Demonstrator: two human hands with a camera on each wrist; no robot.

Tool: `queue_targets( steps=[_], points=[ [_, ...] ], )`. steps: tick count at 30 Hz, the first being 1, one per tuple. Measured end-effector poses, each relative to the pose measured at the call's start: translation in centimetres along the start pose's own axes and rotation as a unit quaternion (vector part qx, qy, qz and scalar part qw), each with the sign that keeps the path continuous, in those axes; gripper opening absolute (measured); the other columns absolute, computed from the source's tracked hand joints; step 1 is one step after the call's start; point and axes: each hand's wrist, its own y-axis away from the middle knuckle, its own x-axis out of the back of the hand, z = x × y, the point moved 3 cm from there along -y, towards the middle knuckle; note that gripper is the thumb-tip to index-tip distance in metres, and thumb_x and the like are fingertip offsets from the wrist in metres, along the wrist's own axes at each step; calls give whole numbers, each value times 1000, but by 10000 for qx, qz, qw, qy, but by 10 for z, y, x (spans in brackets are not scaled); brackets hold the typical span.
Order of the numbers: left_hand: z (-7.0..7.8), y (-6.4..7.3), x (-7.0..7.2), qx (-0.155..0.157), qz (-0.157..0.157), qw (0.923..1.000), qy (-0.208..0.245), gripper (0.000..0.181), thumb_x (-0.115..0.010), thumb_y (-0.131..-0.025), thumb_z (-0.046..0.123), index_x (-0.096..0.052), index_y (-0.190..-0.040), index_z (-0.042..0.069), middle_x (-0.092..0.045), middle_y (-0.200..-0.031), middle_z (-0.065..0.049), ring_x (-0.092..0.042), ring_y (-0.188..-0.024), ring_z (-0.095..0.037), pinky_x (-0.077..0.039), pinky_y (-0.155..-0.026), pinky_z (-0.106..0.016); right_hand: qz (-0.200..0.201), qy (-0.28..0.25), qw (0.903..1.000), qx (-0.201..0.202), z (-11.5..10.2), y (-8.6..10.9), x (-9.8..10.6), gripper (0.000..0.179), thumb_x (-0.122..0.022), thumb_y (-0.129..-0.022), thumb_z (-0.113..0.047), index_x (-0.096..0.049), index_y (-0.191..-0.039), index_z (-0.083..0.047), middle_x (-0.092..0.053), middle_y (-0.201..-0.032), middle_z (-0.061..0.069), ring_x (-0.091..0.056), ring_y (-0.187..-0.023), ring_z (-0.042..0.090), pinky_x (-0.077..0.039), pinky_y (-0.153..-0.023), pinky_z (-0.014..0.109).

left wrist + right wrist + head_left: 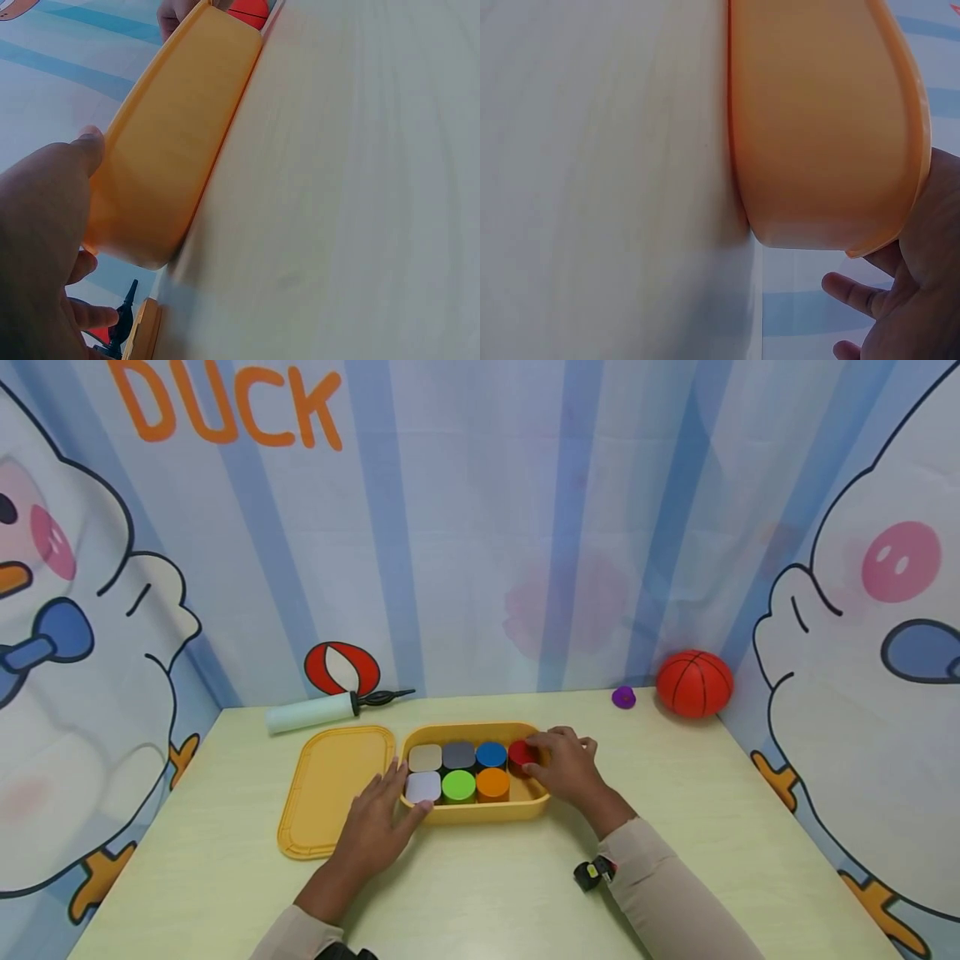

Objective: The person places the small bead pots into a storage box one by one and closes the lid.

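A yellow box stands on the table, holding several small blocks with coloured tops. My right hand reaches over its right end, with thumb and forefinger pinching a red cylinder in the back corner. Blue, dark grey and beige tops continue the back row. In front sit an orange cylinder, a green cylinder and a pale lilac block. Against the box's left end rests my left hand, fingers extended, thumb at the front rim. Both wrist views show mainly the box's outer wall.
Left of the box lies a flat yellow lid. Behind it are a pale green hand pump with a black nozzle and a red-and-white ball shape. A small purple object and a red basketball sit at the back right.
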Motion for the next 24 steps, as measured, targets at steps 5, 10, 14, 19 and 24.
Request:
queue_targets(
  steps=[5, 10, 14, 19, 24],
  points=[
    [0, 0, -1, 13, 24, 10000, -44, 88, -59, -107, 63, -33, -173, 12, -28, -181, -11, -30, -165, -52, -24, -125, -84, 1, -93, 10000, 16, -1, 1, 1, 42, -86, -96, -22, -77, -136, -10, -76, -136, 13, -54, -140, 38, -29, -111, 68],
    [0, 0, 0, 28, 13, 10000, -68, 89, -59, -106, 65, -32, -173, 13, -28, -181, -10, -26, -166, -51, -19, -125, -85, 79, -424, 9991, 53, 2, 1, 1, 43, -85, -97, -22, -77, -137, -9, -74, -138, 15, -53, -142, 38, -30, -112, 66],
    [1, 0, 0, 27, 5, 9999, -107, 90, -59, -106, 66, -31, -173, 13, -29, -181, -11, -23, -167, -52, -15, -127, -85, 130, -658, 9977, 95, 4, 1, 2, 43, -84, -98, -22, -76, -138, -8, -74, -139, 15, -52, -144, 39, -31, -112, 66],
    [1, 0, 1, -19, 14, 9998, -182, 89, -58, -106, 66, -30, -174, 16, -29, -181, -12, -21, -167, -52, -11, -127, -85, 130, -932, 9955, 147, 6, 1, 2, 43, -83, -99, -24, -76, -139, -9, -74, -142, 15, -52, -146, 40, -30, -117, 69],
    [-1, 1, 6, -114, 103, 9993, -352, 89, -59, -106, 64, -29, -174, 17, -29, -181, -13, -24, -166, -53, -12, -125, -87, 99, -1139, 9931, 255, 8, 1, 3, 44, -82, -100, -25, -74, -141, -9, -72, -145, 16, -52, -148, 41, -29, -122, 73]
  ],
)
